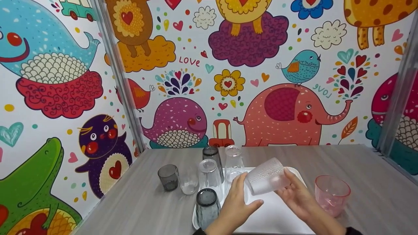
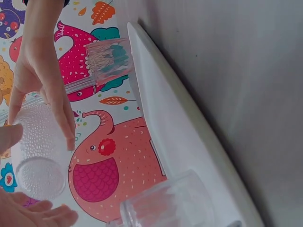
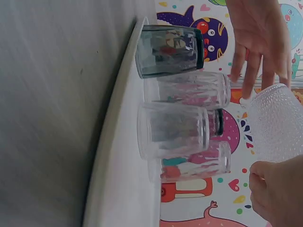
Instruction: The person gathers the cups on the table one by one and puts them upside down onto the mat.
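Observation:
A clear textured drinking glass (image 1: 266,176) is tilted above the white tray (image 1: 271,212). My right hand (image 1: 298,197) holds it by its right end, the fingers and thumb round it. At the other end my left hand (image 1: 233,204) is beside the glass with its fingers extended and thumb apart; whether a fingertip touches it I cannot tell. The right wrist view shows the bumpy pattern of the same glass (image 3: 277,123), with the left hand's straight fingers (image 3: 253,71) close to its edge. In the left wrist view the right hand (image 2: 42,71) spans the glass (image 2: 40,151).
On the tray's left side stand a smoky grey glass (image 1: 207,212), clear glasses (image 1: 209,176) and a dark glass (image 1: 210,156). Left of the tray are a grey glass (image 1: 168,178) and a clear one (image 1: 188,183). A pink glass (image 1: 332,195) stands right of it.

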The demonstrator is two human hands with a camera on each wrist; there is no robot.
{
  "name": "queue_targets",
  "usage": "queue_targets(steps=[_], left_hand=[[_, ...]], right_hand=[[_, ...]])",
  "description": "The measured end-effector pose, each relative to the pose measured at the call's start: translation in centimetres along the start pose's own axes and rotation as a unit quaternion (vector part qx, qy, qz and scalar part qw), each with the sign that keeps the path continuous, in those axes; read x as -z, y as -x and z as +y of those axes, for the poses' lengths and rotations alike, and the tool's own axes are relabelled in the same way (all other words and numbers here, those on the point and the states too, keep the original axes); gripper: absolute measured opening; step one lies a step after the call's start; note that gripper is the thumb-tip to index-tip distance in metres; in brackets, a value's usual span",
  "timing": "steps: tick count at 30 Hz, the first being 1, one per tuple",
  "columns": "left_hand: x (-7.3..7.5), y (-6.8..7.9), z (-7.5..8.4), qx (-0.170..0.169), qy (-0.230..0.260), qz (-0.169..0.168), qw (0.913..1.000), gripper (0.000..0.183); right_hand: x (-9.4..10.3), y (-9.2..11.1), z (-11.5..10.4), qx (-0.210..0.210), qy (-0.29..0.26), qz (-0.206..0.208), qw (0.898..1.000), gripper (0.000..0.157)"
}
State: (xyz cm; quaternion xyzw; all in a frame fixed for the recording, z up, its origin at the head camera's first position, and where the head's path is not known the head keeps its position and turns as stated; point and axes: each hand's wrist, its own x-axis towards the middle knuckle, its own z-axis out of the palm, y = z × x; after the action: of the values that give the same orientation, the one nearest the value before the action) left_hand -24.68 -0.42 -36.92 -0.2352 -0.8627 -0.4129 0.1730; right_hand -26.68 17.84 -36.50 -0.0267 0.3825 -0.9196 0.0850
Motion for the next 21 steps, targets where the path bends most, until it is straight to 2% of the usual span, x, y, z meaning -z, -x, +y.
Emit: queue_targets(steps=[6, 11, 16, 18, 21], left_hand=[[-0.3, -0.8, -0.1, 0.022, 0.014, 0.000, 0.9997, 0.076], [-0.8, -1.1, -0.6, 0.011, 0.033, 0.009, 0.9994, 0.074], [-0.9, -1.2, -0.9, 0.014, 0.073, 0.006, 0.9972, 0.071], [-0.8, -1.3, -0.8, 0.012, 0.082, 0.007, 0.9966, 0.071], [-0.2, -1.5, -0.6, -0.001, 0.078, 0.016, 0.9968, 0.069]], right_hand=[[-0.4, 0.1, 1.2, -0.006, -0.002, -0.012, 1.000, 0.050], [-0.5, 0.2, 1.7, -0.015, -0.024, -0.008, 1.000, 0.052], [-0.5, 0.3, 1.6, -0.027, -0.019, 0.000, 0.999, 0.058], [-0.5, 0.3, 1.4, -0.032, -0.003, -0.008, 0.999, 0.061], [-0.3, 0.3, 0.9, -0.030, 0.065, -0.023, 0.997, 0.063]])
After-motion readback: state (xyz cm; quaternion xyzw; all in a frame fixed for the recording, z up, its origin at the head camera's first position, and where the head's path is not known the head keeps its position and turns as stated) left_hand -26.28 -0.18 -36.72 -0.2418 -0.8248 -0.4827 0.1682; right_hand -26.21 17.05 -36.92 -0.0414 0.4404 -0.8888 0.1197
